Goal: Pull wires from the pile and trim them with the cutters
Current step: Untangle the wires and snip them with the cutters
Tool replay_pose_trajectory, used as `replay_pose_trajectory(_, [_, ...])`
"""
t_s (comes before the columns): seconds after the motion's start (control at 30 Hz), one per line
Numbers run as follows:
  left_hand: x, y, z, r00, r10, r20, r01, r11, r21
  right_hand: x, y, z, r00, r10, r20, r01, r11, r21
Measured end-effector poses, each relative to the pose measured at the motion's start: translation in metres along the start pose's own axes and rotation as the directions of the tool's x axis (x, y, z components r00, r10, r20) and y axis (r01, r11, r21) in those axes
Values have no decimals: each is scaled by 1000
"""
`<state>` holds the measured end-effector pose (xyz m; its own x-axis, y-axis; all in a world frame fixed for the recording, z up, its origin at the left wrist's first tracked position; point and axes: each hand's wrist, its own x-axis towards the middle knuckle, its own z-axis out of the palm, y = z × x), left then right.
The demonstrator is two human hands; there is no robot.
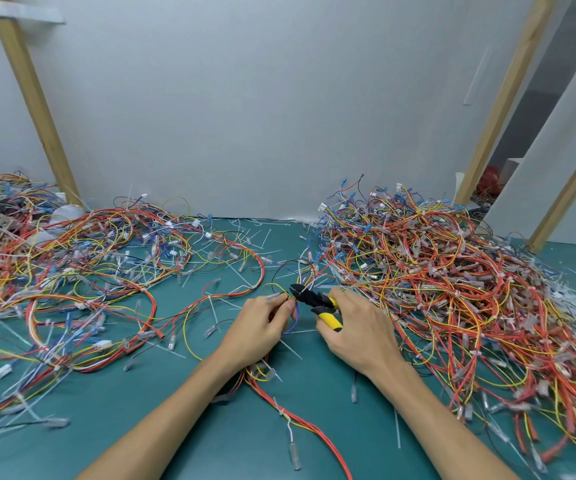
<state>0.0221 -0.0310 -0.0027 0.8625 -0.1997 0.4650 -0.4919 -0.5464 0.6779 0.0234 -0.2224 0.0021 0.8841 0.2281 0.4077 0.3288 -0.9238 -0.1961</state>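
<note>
Two hands point(257, 325) point(361, 329), one cutters point(309, 296), two wire piles point(72, 258) point(445, 271).

left wire pile point(37, 258) cropped, cutters point(309, 297) partly hidden

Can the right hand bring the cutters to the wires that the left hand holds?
Probably yes: the right hand grips the cutters, whose black tip lies beside the wires pinched by the left hand; nothing stands between.

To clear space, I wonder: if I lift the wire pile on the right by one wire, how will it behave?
The right wire pile would probably rise in tangled clumps, since its loops interlace. Its thin, curved wires look floppy and light. The white strips beside it might scatter.
</note>
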Motion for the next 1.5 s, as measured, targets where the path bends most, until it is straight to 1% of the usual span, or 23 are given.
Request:
replay_pose_trajectory(0.23, [1,-1,1,1000,18,-6,-18,1000,-11,1,-1,1,999,2,37,-1,1000,-21])
replay_pose_trajectory(0.37, [0,-2,1,1000,7,2,-7,1000,-3,-1,-1,2,999,8,31,-9,1000,10])
replay_pose_trajectory(0.57, [0,-2,0,1000,7,21,-8,1000,30,-1,-1,2,1000,-13,15,13,1000,10])
replay_pose_trajectory(0.9, [0,-1,0,999,8,41,-10,999,42,1,1,1,997,-9,75,9,1000,-8])
replay_pose_trajectory(1.07, [0,-1,0,999,7,34,-9,998,56,1,1,2,998,-1,60,2,1000,-21])
replay_pose_trajectory(1.3, [0,-1,0,998,-14,65,8,997,83,0,3,3,1000,-9,9,9,1000,-22])
replay_pose_trajectory(1.5, [0,0,-1,998,-26,49,24,998,51,1,6,2,1000,-32,-2,31,999,-43])
